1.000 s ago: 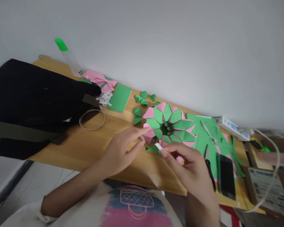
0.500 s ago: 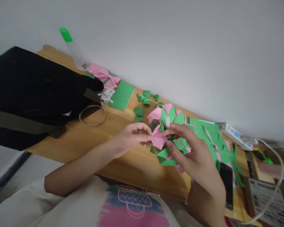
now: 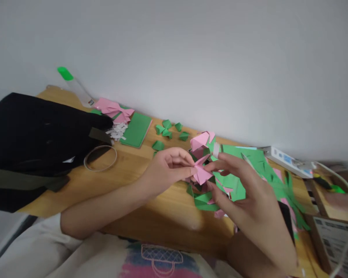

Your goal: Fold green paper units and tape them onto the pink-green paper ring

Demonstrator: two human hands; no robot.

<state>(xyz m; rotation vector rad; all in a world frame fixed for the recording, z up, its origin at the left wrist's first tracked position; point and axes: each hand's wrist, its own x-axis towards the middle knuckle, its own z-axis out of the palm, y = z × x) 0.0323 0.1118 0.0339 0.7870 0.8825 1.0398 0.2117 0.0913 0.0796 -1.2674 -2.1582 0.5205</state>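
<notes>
A folded pink paper piece [image 3: 202, 174] is pinched at its left side between the thumb and fingers of my left hand [image 3: 169, 170]. My right hand [image 3: 243, 189] grips the same piece from the right, with thumb and fingertips near its edge. A small white strip [image 3: 216, 150] sticks up at a finger of my right hand. Behind and below the fingers is a folded green and pink paper assembly [image 3: 205, 201], partly hidden by my hands. Several small folded green pieces [image 3: 167, 133] lie on the wooden table, left of the assembly.
On the table [image 3: 127, 164] are a black bag [image 3: 40, 139], a ring [image 3: 87, 164], white paper strips [image 3: 118, 131], a green paper stack [image 3: 136, 129] and pink folded pieces [image 3: 111, 108]. A green-capped bottle [image 3: 75, 87] stands by the wall. At right are green sheets [image 3: 256, 160], a power strip [image 3: 288, 160] and a phone [image 3: 287, 220].
The view has shifted, so the table appears lower. Both hands with the pink piece sit slightly further right over the assembly, which shows less of its upper part.
</notes>
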